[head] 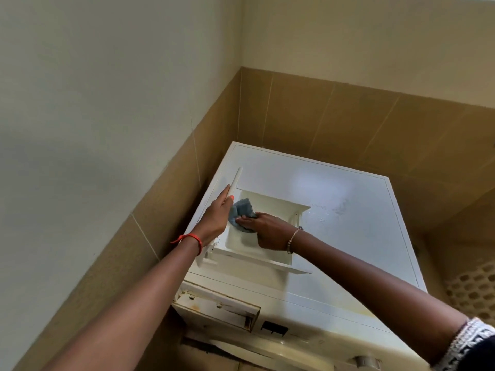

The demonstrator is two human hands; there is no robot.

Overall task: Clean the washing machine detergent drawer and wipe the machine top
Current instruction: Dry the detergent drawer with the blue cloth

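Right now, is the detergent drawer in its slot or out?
Out: the detergent drawer lies on the machine top; its slot gapes empty.

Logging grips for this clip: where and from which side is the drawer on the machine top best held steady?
Probably by its front panel, coming from the left. It stands up as a long narrow bar at the end of the drawer, clear of the compartment where the cloth works, so it is easy to wrap. The left hand holds it there.

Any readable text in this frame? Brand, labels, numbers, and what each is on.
No readable text anywhere in the frame.
Dark marks on the front of the washing machine: too blurred to read.
Drawer and cloth: no print visible.
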